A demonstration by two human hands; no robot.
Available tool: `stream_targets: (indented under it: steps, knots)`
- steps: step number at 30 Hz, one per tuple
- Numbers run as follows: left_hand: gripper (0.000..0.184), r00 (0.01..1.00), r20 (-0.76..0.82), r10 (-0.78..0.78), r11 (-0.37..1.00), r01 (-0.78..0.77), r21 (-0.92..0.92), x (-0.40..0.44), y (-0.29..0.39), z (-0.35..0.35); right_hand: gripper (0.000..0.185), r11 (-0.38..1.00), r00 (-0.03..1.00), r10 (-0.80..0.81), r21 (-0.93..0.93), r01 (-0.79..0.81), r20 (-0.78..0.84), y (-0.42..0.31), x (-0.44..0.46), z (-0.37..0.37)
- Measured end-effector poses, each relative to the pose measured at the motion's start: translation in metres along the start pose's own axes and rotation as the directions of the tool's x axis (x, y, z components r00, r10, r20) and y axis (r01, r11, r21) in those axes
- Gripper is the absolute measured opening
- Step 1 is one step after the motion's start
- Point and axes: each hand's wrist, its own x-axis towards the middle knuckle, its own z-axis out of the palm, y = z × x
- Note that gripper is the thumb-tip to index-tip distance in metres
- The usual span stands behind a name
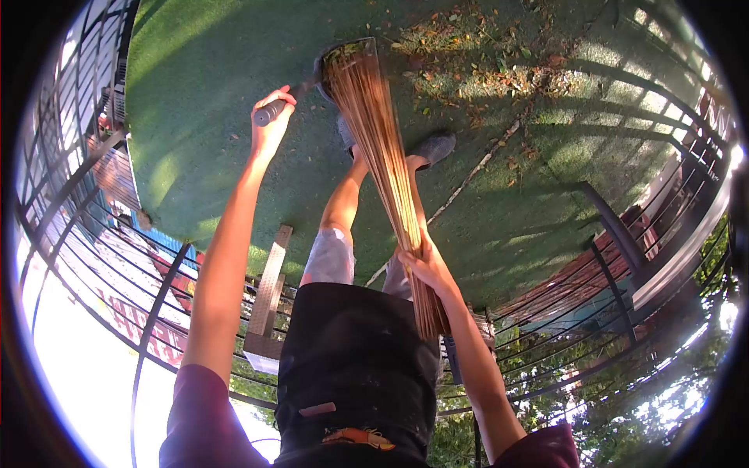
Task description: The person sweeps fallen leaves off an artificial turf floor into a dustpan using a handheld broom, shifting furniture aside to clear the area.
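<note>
My left hand [272, 126] is closed round the grey handle of a dustpan [320, 65], held out in front of my feet. The pan's far edge shows near the broom's tip; most of the pan is hidden behind the bristles. My right hand [424, 264] grips a stick broom [378, 132], a long bundle of thin brown twigs, near its narrow bound part. Its spread end reaches over the dustpan. Some leaf bits seem to lie at the pan's edge, but I cannot tell how many.
Dry leaves [499, 74] lie scattered on the green turf [203, 101] at the upper right. A crack [480, 165] crosses the ground. My dark shoe [435, 147] stands beside the broom. Black railings [156, 304] curve round the area, with a metal beam [267, 282] at left.
</note>
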Motion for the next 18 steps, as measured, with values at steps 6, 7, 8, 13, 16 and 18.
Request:
stream_targets:
  steps: [6, 7, 8, 13, 16, 18]
  knots:
    - [0.007, 1.000, -0.012, 0.009, 1.000, -0.009, -0.012, -0.001, 0.001, 0.002, 0.066, 1.000, 0.974, 0.018, 0.008, -0.017, -0.224, -0.040, -0.082, -0.090]
    - [0.007, 1.000, -0.010, 0.028, 0.999, -0.029, -0.015, -0.002, 0.001, 0.003, 0.063, 1.000, 0.965, -0.028, -0.021, 0.023, -0.260, -0.040, -0.071, -0.116]
    - [0.006, 0.999, -0.008, 0.049, 0.999, -0.049, -0.017, -0.003, -0.001, 0.005, 0.061, 0.995, 0.947, -0.093, -0.059, 0.078, -0.308, -0.034, -0.051, -0.144]
    - [0.006, 0.997, -0.046, 0.057, 0.998, -0.057, 0.004, -0.011, 0.002, 0.014, 0.042, 0.969, 0.916, -0.082, -0.247, -0.019, -0.394, -0.046, 0.083, -0.198]
    - [0.008, 0.997, -0.026, 0.068, 0.997, -0.068, 0.025, -0.010, -0.001, 0.014, 0.046, 0.944, 0.975, 0.066, -0.304, -0.130, -0.214, -0.043, 0.111, -0.114]
    - [0.010, 0.998, -0.011, 0.058, 0.998, -0.058, 0.020, -0.017, -0.004, 0.014, 0.053, 0.875, 0.995, -0.046, -0.484, -0.002, -0.088, 0.000, 0.125, -0.063]
